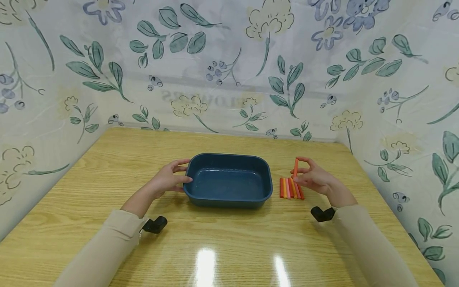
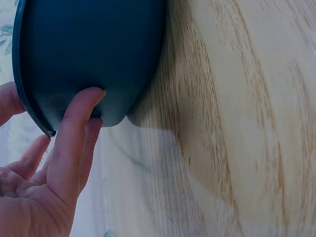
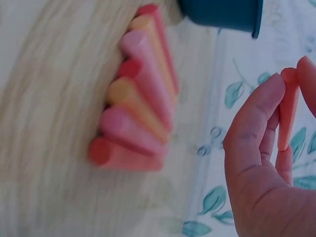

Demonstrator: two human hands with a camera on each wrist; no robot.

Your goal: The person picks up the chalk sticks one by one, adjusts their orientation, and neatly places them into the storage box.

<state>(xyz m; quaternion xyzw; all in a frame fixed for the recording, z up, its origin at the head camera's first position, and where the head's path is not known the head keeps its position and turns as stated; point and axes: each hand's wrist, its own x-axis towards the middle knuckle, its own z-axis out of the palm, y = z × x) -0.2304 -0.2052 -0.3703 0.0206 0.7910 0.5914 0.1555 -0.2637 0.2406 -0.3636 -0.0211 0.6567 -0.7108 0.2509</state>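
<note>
A deep, dark blue rectangular basin [image 1: 229, 202] stands on the table. My left hand [image 1: 168, 178] grips its left end, the thumb over the rim and the fingers against the outer wall; in the left wrist view these fingers [image 2: 74, 133] touch the basin's side [image 2: 94, 44]. To the right, my right hand [image 1: 313, 175] pinches an orange-red chalk stick [image 1: 295, 167] upright between thumb and fingertips, raised over a row of chalk sticks [image 1: 288, 188]. In the right wrist view the held stick [image 3: 289, 108] is apart from the row of red, orange and pink sticks [image 3: 140, 98].
The basin's inside shows only its bare floor. Wood-grain table [image 1: 172, 255] extends in front and to both sides. Flower-patterned sheeting [image 1: 229, 79] rises behind the table and along both sides. A black wrist mount [image 1: 155, 225] juts out beside the left sleeve, another [image 1: 322, 214] beside the right.
</note>
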